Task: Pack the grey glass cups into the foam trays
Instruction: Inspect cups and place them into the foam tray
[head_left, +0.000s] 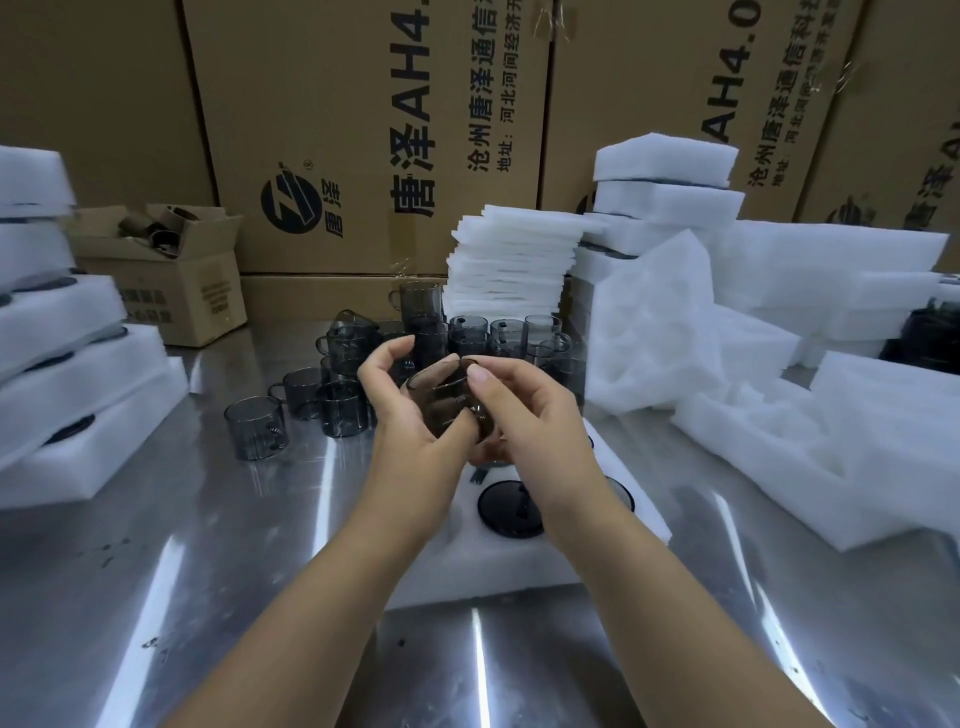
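Note:
Both hands hold one grey glass cup (441, 397) above the middle of the table. My left hand (402, 410) cradles it from the left and below; my right hand (524, 410) pinches its rim with the thumb on top. Under my wrists lies a white foam tray (639, 519), and a cup (509, 506) sits in one of its round holes. My arms hide most of the tray. Behind my hands stands a cluster of several loose grey cups (343, 400), some stacked.
The table is shiny metal (234, 571). Filled foam trays are stacked at the left (78, 405). Foam sheets (511, 265) and more trays (831, 415) pile up at the right. A small open carton (171, 275) stands back left, with large cardboard boxes (363, 130) behind.

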